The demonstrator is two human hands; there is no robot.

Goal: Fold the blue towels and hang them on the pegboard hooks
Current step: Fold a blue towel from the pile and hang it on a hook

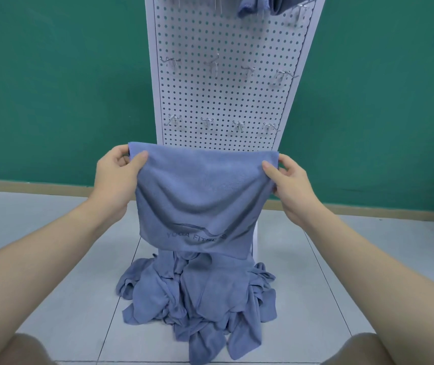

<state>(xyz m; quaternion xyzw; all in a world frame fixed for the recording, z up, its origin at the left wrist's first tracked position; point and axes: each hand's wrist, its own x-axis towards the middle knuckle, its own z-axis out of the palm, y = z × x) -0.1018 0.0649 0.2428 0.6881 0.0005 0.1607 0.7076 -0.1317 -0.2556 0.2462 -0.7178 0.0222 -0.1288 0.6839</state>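
I hold a blue towel [200, 201] up in front of the white pegboard [226, 43]. My left hand [117, 177] pinches its top left corner and my right hand [289, 185] pinches its top right corner. The towel hangs doubled over, with dark printed lettering near its lower edge. Below it a heap of blue towels [197, 301] lies crumpled on the floor at the board's foot. Two rows of bare metal hooks [212, 65] stick out of the board. At the top edge, blue towels [260, 5] hang from upper hooks.
The pegboard stands against a green wall [60, 88] on a grey tiled floor [65, 285]. A beige skirting strip [26, 184] runs along the wall's base. My knees [21, 350] show at both bottom corners.
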